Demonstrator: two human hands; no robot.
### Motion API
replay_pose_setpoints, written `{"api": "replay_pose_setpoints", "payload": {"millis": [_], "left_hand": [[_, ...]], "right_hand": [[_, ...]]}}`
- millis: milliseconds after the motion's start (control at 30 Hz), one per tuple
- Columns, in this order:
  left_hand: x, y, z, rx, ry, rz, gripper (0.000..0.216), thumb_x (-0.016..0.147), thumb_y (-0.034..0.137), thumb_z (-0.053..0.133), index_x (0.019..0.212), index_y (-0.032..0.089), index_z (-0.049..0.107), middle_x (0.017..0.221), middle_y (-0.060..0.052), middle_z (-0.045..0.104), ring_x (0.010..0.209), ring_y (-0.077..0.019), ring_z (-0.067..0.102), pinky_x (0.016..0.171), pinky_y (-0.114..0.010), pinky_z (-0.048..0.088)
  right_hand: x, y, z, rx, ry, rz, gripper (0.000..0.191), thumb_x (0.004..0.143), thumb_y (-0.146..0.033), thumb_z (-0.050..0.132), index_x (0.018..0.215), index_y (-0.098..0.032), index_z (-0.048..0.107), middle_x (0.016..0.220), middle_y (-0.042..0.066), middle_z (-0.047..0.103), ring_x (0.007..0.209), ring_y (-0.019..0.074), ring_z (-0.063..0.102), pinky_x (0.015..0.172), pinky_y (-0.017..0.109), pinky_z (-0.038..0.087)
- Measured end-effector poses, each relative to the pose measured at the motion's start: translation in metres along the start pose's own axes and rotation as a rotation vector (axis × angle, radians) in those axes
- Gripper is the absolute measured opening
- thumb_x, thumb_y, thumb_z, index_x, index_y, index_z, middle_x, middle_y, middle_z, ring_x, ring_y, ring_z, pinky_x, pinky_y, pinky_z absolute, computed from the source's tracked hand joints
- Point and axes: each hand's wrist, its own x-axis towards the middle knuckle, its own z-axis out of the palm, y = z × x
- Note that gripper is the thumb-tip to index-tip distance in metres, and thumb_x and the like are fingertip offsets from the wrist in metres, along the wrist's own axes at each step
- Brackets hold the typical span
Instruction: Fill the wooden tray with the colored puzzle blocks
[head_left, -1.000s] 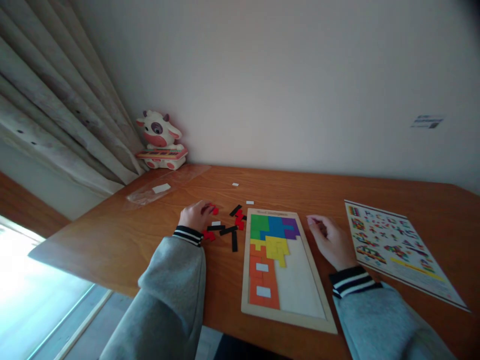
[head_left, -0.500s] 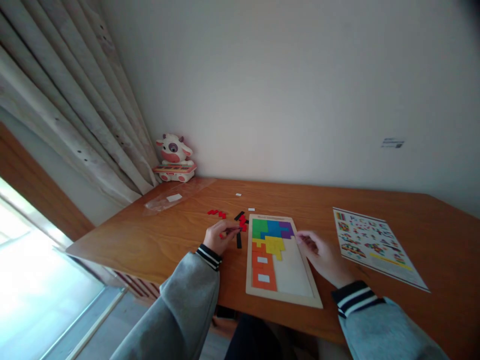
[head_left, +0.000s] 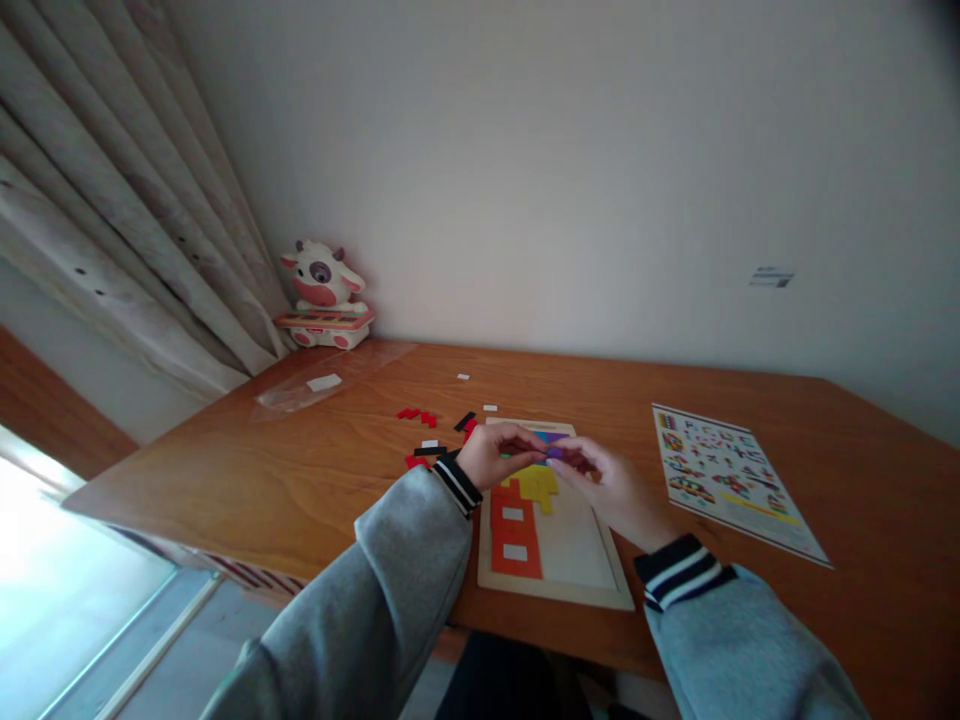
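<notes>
In the head view, we are looking down on a wooden table (head_left: 337, 500), where a person's two hands are meeting over the far part of a puzzle board (head_left: 555, 595). A purple piece (head_left: 555, 453) is showing right between the fingertips. The left hand (head_left: 493, 457) is stretching its fingers toward it, and the right hand (head_left: 611, 487) is bending its thumb and fingers close around the same spot; we are not able to tell whether either one is pinching it or whether it is lying on the board.

Nearer on the board, a yellow piece (head_left: 537, 485) and orange pieces (head_left: 517, 535) are lying along the left, with bare board showing to their right. Left of the board, red pieces (head_left: 428, 420) and black strips (head_left: 464, 421) are lying loose; the left cuff (head_left: 457, 485) is hiding some of that patch. On the right, a printed sheet (head_left: 739, 490) is lying flat. At the far left, a toy cow (head_left: 322, 300) is sitting.

We are judging that a slipping fingertip could tip the purple piece askew, that crowding fingers could nudge the yellow piece, and that a dragging cuff could scatter the loose ones.
</notes>
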Motion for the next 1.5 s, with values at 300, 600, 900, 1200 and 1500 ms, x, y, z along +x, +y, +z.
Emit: {"api": "replay_pose_setpoints", "payload": {"millis": [300, 600, 900, 1200, 1500], "left_hand": [[-0.027, -0.013, -0.031, 0.63, 0.11, 0.178, 0.024, 0.09, 0.036, 0.059, 0.091, 0.015, 0.071, 0.08, -0.006, 0.071, 0.07, -0.013, 0.065, 0.069, -0.023, 0.054], [-0.049, -0.009, -0.046, 0.677, 0.218, 0.054, 0.025, 0.089, 0.034, 0.058, 0.097, 0.014, 0.07, 0.073, -0.004, 0.067, 0.057, -0.0102, 0.056, 0.054, -0.02, 0.046], [-0.047, -0.004, -0.043, 0.658, 0.245, -0.021, 0.027, 0.089, 0.035, 0.056, 0.099, 0.014, 0.069, 0.073, -0.003, 0.068, 0.056, -0.0094, 0.055, 0.053, -0.019, 0.044], [-0.04, -0.011, -0.042, 0.721, 0.194, 0.027, 0.024, 0.087, 0.032, 0.057, 0.1, 0.016, 0.068, 0.074, -0.003, 0.065, 0.062, -0.0116, 0.057, 0.061, -0.022, 0.049], [-0.002, -0.039, -0.064, 0.979, 0.038, 0.314, 0.014, 0.085, 0.02, 0.054, 0.092, 0.018, 0.066, 0.088, -0.008, 0.067, 0.082, -0.0194, 0.06, 0.08, -0.033, 0.051]], "right_hand": [[-0.018, 0.035, -0.002, -0.059, 0.168, 0.072, 0.036, 0.086, -0.046, 0.059, 0.113, -0.022, 0.061, 0.091, 0.006, 0.07, 0.081, 0.0207, 0.066, 0.075, 0.036, 0.053], [-0.042, 0.078, -0.022, -0.055, 0.313, 0.179, 0.042, 0.086, -0.053, 0.056, 0.113, -0.021, 0.063, 0.102, 0.01, 0.071, 0.09, 0.0241, 0.067, 0.084, 0.041, 0.053], [-0.039, 0.075, -0.016, -0.137, 0.142, 0.122, 0.034, 0.087, -0.049, 0.055, 0.106, -0.023, 0.065, 0.098, 0.007, 0.073, 0.088, 0.0231, 0.068, 0.083, 0.039, 0.054], [-0.031, 0.074, -0.019, -0.151, 0.057, 0.103, 0.034, 0.087, -0.046, 0.055, 0.108, -0.022, 0.064, 0.094, 0.007, 0.072, 0.083, 0.0217, 0.067, 0.075, 0.036, 0.054], [-0.016, 0.076, -0.025, -0.244, -0.069, 0.038, 0.029, 0.089, -0.047, 0.055, 0.1, -0.023, 0.066, 0.093, 0.007, 0.064, 0.083, 0.0209, 0.062, 0.074, 0.034, 0.052]]}}
